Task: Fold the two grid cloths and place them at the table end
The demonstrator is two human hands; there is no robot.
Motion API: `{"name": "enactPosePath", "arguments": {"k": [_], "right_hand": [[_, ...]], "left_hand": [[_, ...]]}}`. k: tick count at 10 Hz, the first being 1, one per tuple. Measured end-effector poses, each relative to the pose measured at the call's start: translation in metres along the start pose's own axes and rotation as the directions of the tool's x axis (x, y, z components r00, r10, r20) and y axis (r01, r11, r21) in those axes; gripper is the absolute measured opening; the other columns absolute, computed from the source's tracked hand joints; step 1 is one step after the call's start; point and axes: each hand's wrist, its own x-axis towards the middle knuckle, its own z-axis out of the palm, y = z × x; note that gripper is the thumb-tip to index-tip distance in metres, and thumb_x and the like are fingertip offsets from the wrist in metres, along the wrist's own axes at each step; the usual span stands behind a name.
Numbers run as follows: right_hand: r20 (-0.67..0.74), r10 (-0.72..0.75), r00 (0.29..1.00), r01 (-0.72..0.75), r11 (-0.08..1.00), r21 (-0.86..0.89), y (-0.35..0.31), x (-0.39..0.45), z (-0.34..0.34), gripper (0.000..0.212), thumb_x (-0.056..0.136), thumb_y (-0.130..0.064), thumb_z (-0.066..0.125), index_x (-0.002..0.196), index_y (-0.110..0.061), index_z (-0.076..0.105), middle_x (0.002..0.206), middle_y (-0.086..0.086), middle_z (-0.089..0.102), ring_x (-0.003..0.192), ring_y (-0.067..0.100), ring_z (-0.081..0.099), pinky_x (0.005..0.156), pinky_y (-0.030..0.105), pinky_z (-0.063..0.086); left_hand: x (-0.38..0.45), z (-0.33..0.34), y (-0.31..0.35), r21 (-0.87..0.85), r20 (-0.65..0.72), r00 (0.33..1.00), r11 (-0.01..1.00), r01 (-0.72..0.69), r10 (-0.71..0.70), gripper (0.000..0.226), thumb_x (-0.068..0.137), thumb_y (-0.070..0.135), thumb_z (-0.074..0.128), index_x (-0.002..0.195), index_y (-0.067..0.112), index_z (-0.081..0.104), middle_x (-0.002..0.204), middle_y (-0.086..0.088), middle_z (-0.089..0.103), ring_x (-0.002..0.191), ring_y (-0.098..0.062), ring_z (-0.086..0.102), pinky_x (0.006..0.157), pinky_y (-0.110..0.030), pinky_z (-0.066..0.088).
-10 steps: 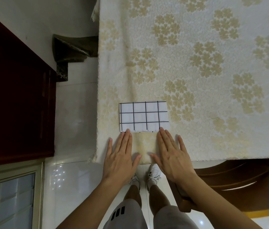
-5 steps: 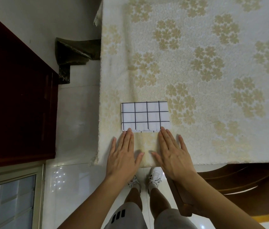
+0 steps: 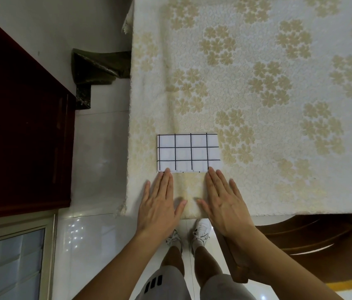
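A: Cloth [image 3: 189, 153], white with black grid lines, is lying folded into a flat rectangle on the table [image 3: 257, 83], near the left corner of the edge closest to the person. Only one is showing.

B: Hands?

A: Left hand [image 3: 160, 204] is lying flat, palm down, fingers straight and held together, thumb sticking out; fingertips are just touching the cloth's near edge at its left corner. Right hand [image 3: 225, 204] is doing the same at the right corner, fingers slightly spread. Neither is gripping anything.

B: Surroundings?

A: Flowered tablecloth [image 3: 279, 50] is covering the table. Wooden chair [image 3: 300, 234] is sitting lower right, dark cabinet [image 3: 19, 126] on the left, white shoes [image 3: 201, 232] below on the tiled floor.
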Motion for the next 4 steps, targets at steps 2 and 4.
{"name": "enactPosePath", "arguments": {"k": [2, 4], "right_hand": [[-0.088, 0.008, 0.996, -0.007, 1.0, 0.002, 0.001, -0.007, -0.013, 0.073, 0.103, -0.06, 0.011, 0.158, -0.012, 0.011, 0.166, 0.006, 0.008, 0.153, 0.025, 0.008, 0.122, 0.048, 0.016], [-0.131, 0.063, 0.989, -0.055, 0.996, 0.063, 0.009, 0.003, -0.052, 0.071, 0.1, -0.061, 0.013, 0.159, -0.022, 0.012, 0.166, 0.001, 0.006, 0.153, 0.022, 0.008, 0.123, 0.047, 0.01]], "left_hand": [[-0.006, -0.012, 0.007, 0.006, -0.035, 0.999, 1.0, 0.003, -0.003, 0.078, 0.098, 0.062, 0.006, 0.157, 0.011, 0.004, 0.166, -0.008, -0.003, 0.153, -0.025, -0.002, 0.123, -0.049, 0.011], [0.002, -0.061, 0.009, 0.005, -0.177, 0.983, 0.999, -0.046, 0.046, 0.07, 0.097, 0.055, 0.025, 0.155, 0.016, 0.026, 0.164, -0.004, 0.019, 0.152, -0.022, 0.014, 0.123, -0.045, 0.015]]}}
